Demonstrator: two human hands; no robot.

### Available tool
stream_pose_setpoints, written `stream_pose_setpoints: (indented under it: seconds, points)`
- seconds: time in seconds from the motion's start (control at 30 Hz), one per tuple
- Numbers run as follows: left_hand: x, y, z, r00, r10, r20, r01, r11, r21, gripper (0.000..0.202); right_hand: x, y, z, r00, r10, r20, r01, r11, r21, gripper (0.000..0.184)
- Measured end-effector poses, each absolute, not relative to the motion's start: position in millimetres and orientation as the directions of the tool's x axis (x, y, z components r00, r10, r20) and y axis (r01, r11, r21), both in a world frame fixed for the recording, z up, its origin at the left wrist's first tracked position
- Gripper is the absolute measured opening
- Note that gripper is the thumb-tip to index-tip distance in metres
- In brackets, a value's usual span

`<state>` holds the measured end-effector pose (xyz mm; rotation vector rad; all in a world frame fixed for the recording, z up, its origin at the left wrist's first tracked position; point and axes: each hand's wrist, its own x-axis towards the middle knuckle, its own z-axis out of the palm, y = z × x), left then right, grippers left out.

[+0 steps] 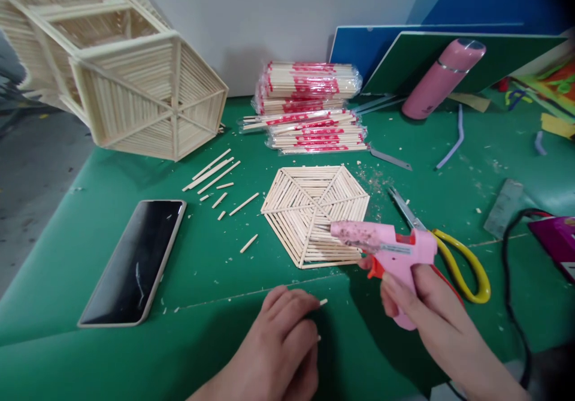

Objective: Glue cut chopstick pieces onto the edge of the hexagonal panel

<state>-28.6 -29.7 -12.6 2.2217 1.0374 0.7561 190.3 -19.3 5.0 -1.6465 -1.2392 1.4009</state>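
Observation:
My right hand (424, 299) grips a pink glue gun (386, 246), nozzle pointing left over the near right part of a flat hexagon of glued wooden sticks (309, 206) lying on the green table (211, 269). My left hand (283, 341) rests closed on the table just in front of the hexagon, pinching a short wooden stick piece (322, 302) whose tip pokes out past the fingers.
A black phone (135, 260) lies at the left. Loose cut sticks (220, 179) lie behind it. Yellow-handled scissors (449, 245) lie right of the hexagon. Wrapped chopstick bundles (309, 107), a pink bottle (442, 77) and a large stick structure (126, 71) stand further back. A black cord (510, 281) runs at the right.

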Motion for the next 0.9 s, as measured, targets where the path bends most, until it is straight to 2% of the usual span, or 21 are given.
stream_pose_setpoints:
  seconds: [0.1,0.2,0.3,0.4,0.6,0.73,0.9]
  points:
    - [-35.0,-21.1,-8.1,0.399,0.897,0.192,0.537,-0.398,0.744,0.019,210.4,-21.4,8.1,-0.106,0.956,-0.275,0.522,-0.182,-0.833,0.017]
    - [-35.9,-8.4,-9.7,0.28,0.946,0.162,0.63,-0.308,0.713,0.013,214.5,-20.2,12.5,-0.202,0.958,-0.204,0.626,-0.034,-0.779,0.016]
    - [-33.7,0.7,-15.2,0.282,0.948,0.149,0.733,-0.313,0.604,0.011,208.5,-18.0,17.4,-0.247,0.959,-0.137,0.636,0.053,-0.77,0.011]
    - [-33.1,2.3,-21.0,0.332,0.924,0.189,0.744,-0.379,0.55,0.009,202.9,-16.0,18.3,-0.278,0.953,-0.125,0.649,0.09,-0.756,0.013]
    - [-36.6,-0.5,-29.2,0.444,0.873,0.203,0.673,-0.474,0.568,0.011,205.4,-16.3,8.3,-0.343,0.912,-0.224,0.731,0.109,-0.674,0.024]
    - [-36.5,-0.2,-33.3,0.42,0.875,0.241,0.654,-0.476,0.588,0.01,209.1,-18.2,7.2,-0.341,0.894,-0.292,0.781,0.096,-0.617,0.019]
    - [-36.2,-0.2,-32.1,0.427,0.874,0.233,0.655,-0.477,0.586,0.01,203.7,-15.9,12.0,-0.364,0.894,-0.261,0.76,0.123,-0.638,0.017]
